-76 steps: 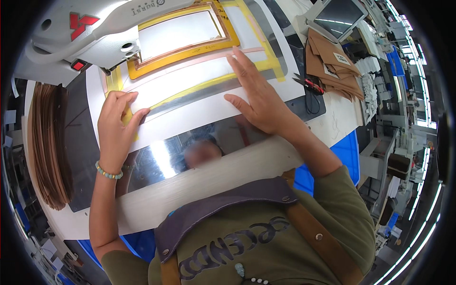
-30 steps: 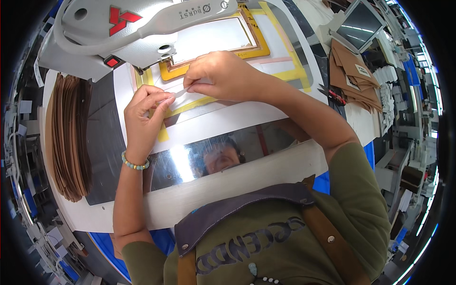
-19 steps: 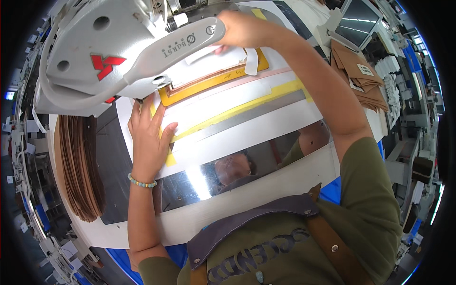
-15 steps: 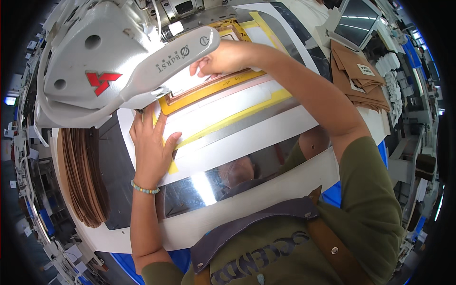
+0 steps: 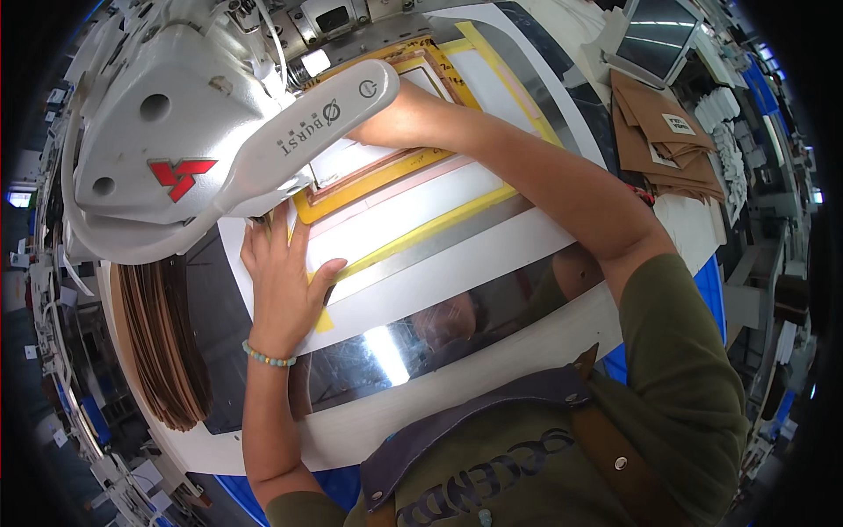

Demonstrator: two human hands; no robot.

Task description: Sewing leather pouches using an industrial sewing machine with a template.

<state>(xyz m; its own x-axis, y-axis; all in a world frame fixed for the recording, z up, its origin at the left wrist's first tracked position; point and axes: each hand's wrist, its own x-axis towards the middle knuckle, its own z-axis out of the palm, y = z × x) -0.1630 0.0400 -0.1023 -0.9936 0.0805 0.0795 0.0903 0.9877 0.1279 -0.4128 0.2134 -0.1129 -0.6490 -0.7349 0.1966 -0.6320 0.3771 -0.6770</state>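
Observation:
My left hand [image 5: 285, 285] lies flat with fingers apart at the left edge of a flat template [image 5: 404, 211] bordered with yellow tape. Its fingertips reach beside the corner of a yellow-edged frame [image 5: 351, 191] resting on that template. Across the frame, my right hand [image 5: 399, 114] bends inward over its white middle. The grey lamp head [image 5: 307, 123] hides the right fingers, so whether they hold anything cannot be seen. Under the template is a large white sheet [image 5: 421, 281].
A white sewing machine head [image 5: 114, 145] stands close at the upper left, above my left hand. Brown strips [image 5: 158, 342] are stacked at the left. Brown flat pieces [image 5: 654, 123] lie at the right, below a tilted screen [image 5: 654, 44]. A glossy dark plate [image 5: 351, 378] covers the near tabletop.
My right hand has moved slightly left, and its fingers, visible before, are now behind the lamp head. My left hand stays on the template's edge. The whole view has shifted slightly.

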